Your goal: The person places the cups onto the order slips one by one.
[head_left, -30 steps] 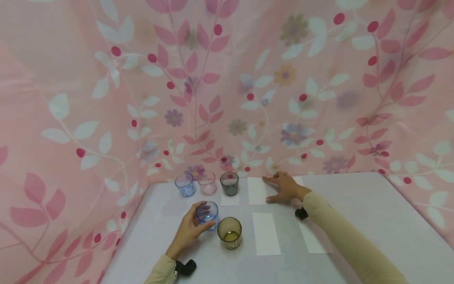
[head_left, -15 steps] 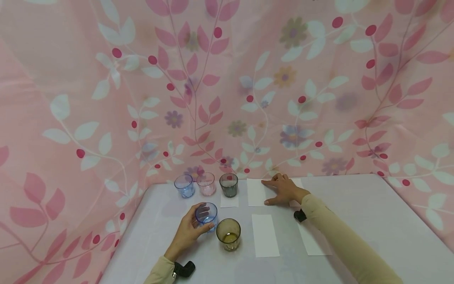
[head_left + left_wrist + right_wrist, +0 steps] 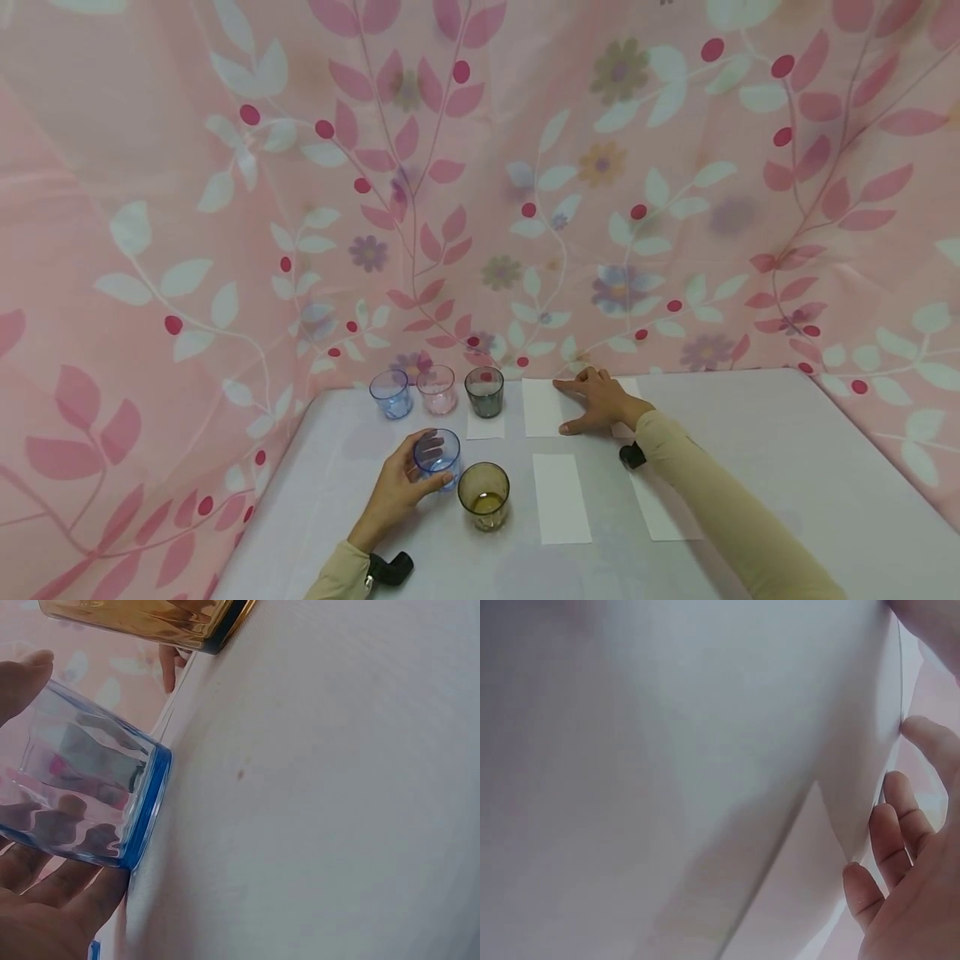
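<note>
In the head view my left hand (image 3: 393, 492) holds a blue glass tumbler (image 3: 437, 462), thumb on its near side and fingers round its far left side. The left wrist view shows the tumbler's thick blue base (image 3: 146, 810) down at the tabletop. Just right of it stands an amber tumbler (image 3: 483, 500), untouched. My right hand (image 3: 600, 402) rests with spread fingers over the back of the table, its index fingertip and thumb at the right edge of a white paper slip (image 3: 540, 408). Another slip's corner (image 3: 787, 900) shows beside the fingers in the right wrist view.
Along the back edge stand a blue tumbler (image 3: 391, 396), a pink tumbler (image 3: 437, 392) and a grey tumbler (image 3: 484, 396), the last on a paper slip (image 3: 486, 428). More slips lie at front centre (image 3: 562, 500) and beside the right forearm (image 3: 663, 508). A floral curtain (image 3: 480, 208) hangs behind.
</note>
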`<action>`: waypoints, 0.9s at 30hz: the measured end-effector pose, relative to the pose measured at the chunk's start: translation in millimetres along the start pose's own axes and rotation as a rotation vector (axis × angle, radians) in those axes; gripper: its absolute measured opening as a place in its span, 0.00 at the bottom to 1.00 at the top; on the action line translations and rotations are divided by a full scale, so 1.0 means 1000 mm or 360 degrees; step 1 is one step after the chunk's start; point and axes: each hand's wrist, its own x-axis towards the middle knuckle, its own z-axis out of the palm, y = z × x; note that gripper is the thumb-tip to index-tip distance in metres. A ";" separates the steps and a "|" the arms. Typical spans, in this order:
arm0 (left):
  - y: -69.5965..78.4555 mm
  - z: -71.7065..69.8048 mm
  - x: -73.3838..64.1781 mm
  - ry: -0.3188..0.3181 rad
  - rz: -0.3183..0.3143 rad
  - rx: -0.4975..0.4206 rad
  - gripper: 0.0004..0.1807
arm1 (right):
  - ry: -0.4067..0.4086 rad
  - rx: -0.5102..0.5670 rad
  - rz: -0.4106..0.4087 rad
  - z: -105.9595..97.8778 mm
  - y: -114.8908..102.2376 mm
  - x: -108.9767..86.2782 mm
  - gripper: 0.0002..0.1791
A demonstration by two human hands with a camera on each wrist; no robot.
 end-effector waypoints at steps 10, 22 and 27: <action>0.002 0.000 0.003 -0.0013 0.0000 0.0009 0.42 | -0.0043 0.0039 0.0098 -0.001 0.002 -0.003 0.56; 0.023 -0.022 0.015 -0.0077 0.0074 -0.0078 0.42 | -0.0052 0.0060 0.0088 -0.004 -0.002 -0.002 0.55; 0.040 -0.031 0.027 -0.0066 0.0152 -0.0033 0.42 | -0.0066 0.0074 0.0103 -0.003 -0.002 -0.001 0.55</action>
